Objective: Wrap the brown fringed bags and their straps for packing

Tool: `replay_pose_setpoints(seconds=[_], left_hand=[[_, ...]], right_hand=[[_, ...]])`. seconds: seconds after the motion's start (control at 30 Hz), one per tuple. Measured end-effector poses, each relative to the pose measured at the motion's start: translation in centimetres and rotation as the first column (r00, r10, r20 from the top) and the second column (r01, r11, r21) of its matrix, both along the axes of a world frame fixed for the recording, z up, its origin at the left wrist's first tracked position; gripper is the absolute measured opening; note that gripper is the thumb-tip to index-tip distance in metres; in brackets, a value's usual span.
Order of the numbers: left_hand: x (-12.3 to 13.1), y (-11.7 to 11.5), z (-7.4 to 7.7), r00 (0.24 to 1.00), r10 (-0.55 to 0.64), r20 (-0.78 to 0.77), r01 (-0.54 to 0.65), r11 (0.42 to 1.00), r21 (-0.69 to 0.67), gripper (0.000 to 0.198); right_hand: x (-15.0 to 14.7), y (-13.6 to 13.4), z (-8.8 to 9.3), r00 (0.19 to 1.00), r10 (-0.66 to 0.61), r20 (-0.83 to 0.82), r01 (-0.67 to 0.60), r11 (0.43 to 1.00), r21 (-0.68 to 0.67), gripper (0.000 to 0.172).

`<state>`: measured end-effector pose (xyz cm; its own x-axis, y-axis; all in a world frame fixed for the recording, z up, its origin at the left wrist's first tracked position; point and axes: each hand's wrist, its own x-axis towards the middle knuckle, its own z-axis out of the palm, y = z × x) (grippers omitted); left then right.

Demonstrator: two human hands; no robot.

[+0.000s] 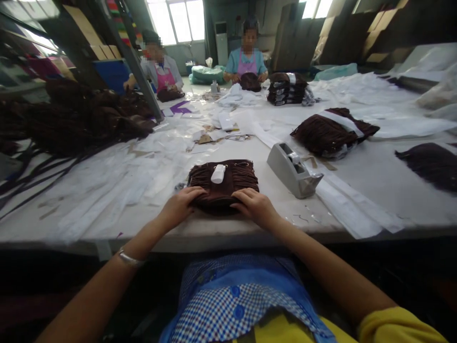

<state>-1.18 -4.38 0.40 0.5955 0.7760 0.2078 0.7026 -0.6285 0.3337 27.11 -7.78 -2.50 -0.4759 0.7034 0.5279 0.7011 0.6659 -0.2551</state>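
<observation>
A dark brown fringed bag [223,190] lies flat on the table in front of me, its near edge towards my body. On its top sits a small white wrapped piece [218,174], close to metal rings. My left hand [187,197] grips the bag's near left corner, thumb below and fingers on top. At the near right corner my right hand [252,202] holds it the same way. Just right of the bag stands a grey tape dispenser [294,171], apart from my hand.
Brown fringed bags with a white band [332,131] lie at right, with a banded stack [287,89] farther back. White paper strips [357,205] and scraps cover much of the table. A metal post [134,62] rises at left beside a brown heap [82,114]. Two co-workers [246,64] work opposite.
</observation>
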Motion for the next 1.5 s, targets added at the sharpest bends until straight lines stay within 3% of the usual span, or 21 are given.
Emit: replay_pose_setpoints(seconds=[0.07,0.2,0.3,0.47,0.63,0.83,0.97,1.07,1.17,1.23,1.3,1.4,1.5], left_hand=[[-2.2,0.0,0.5,0.999,0.046,0.013,-0.045,0.997,-0.055,0.055],[-3.7,-0.8,2.2,0.998,-0.041,-0.052,0.032,0.985,-0.168,0.066],[-1.7,-1.5,2.6,0.999,-0.049,-0.024,0.047,0.996,-0.076,0.074],[2.3,-1.0,0.6,0.996,-0.007,0.089,0.001,0.998,0.07,0.035],[3.4,-0.9,-0.6,0.995,-0.033,0.093,0.016,0.984,0.18,0.016],[5.0,-2.1,-0.2,0.992,-0.126,0.002,0.116,0.92,0.374,0.031],[5.9,-2.1,-1.2,0.994,-0.107,-0.004,0.098,0.9,0.424,0.021],[6.3,-1.9,-1.8,0.993,-0.115,-0.017,0.112,0.906,0.407,0.019],[6.5,-1.7,-1.9,0.99,-0.139,0.004,0.128,0.922,0.365,0.019],[6.5,-1.6,-2.0,0.985,-0.171,0.04,0.146,0.926,0.347,0.02],[6.7,-1.3,-2.3,0.976,-0.205,0.075,0.166,0.921,0.353,0.023],[7.1,-0.7,-3.0,0.965,-0.245,0.098,0.185,0.893,0.41,0.026],[7.8,0.2,-3.7,0.953,-0.28,0.117,0.202,0.872,0.446,0.024]], right_hand=[[0.2,0.5,0.7,1.0,-0.014,-0.002,0.014,0.999,-0.041,0.024],[0.3,1.0,1.9,0.999,-0.029,0.017,0.031,0.992,-0.125,0.024],[0.3,1.3,2.5,1.0,-0.021,0.023,0.025,0.985,-0.17,0.025],[0.5,1.5,2.8,1.0,-0.013,0.021,0.016,0.984,-0.18,0.026],[1.5,1.0,1.2,0.998,0.038,0.045,-0.037,0.999,-0.02,0.023],[1.9,0.8,-0.1,0.995,0.095,0.01,-0.095,0.989,0.117,0.027],[2.4,0.4,0.0,0.99,0.143,0.006,-0.139,0.954,0.267,0.021],[2.2,-0.8,-0.6,0.963,0.255,0.084,-0.269,0.908,0.322,0.022],[0.6,-2.2,-1.9,0.954,0.277,0.112,-0.294,0.938,0.182,0.022],[-0.8,-2.6,-2.9,0.98,0.174,0.1,-0.178,0.984,0.032,0.029],[-2.1,-2.6,-3.4,0.993,0.065,0.102,-0.055,0.994,-0.095,0.048],[-3.2,-2.1,-2.9,0.992,0.007,0.124,0.015,0.984,-0.175,0.061],[-3.5,-1.6,-2.0,0.988,0.002,0.154,0.029,0.98,-0.199,0.055]])
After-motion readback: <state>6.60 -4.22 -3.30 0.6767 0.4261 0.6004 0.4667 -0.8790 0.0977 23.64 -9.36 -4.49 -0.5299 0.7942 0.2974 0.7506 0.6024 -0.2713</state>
